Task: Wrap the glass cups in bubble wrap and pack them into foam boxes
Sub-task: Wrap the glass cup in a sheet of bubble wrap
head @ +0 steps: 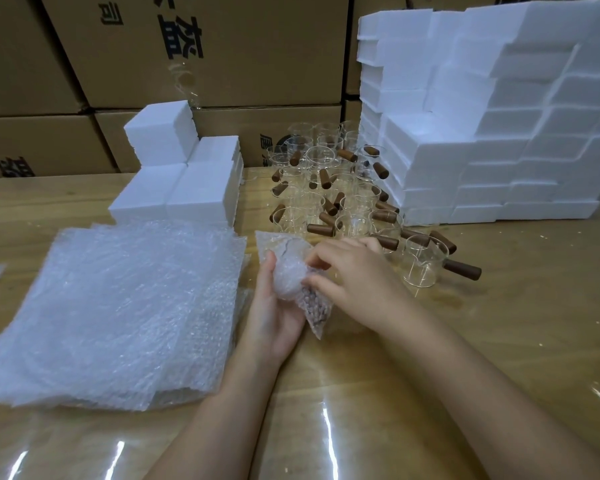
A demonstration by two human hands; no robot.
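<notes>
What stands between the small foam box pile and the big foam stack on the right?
In the head view, many bare glass cups with brown handles stand there on the table.

Cardboard boxes (222,46) bear black Chinese characters, including 司.

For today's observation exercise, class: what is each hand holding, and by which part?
Both hold one bubble-wrapped cup. The left hand cradles its body from below; the right hand pinches the wrap on its right side.

Left of the left hand (274,313), bubble wrap sheets (118,306) are lying; just beyond the right hand (357,271), glass cups (425,263) are standing, foam boxes (465,150) flanking them.
</notes>
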